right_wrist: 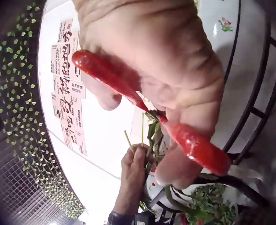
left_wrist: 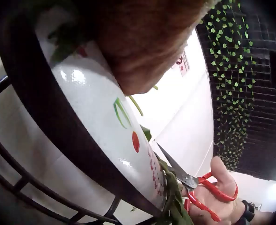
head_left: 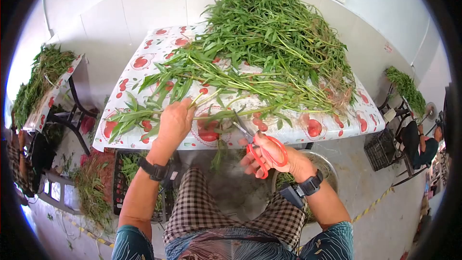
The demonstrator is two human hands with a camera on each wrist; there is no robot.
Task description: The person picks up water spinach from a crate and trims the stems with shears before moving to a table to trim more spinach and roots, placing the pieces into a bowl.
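Note:
Leafy green stalks point(head_left: 132, 116) are gripped in my left hand point(head_left: 175, 119) at the table's near edge. Their leaves spread left of the hand, and pale cut-looking ends stick out on its right. Red-handled scissors point(left_wrist: 188, 181) are in my right hand point(head_left: 276, 156), with thumb and fingers through the handle loops. The blades are spread apart, tips pointing up and left toward the table edge. A leafy shoot point(head_left: 220, 153) hangs over that edge between the hands. In the right wrist view, the red handles cross the palm and hide part of the fingers.
A large heap of leafy stalks point(head_left: 279, 33) covers the back of the table point(head_left: 127, 74), with looser stalks and roots in front. Below are a metal basin point(head_left: 332, 171), a dark crate point(head_left: 118, 183) and greens on the floor point(head_left: 91, 183). Other tables with greens stand either side.

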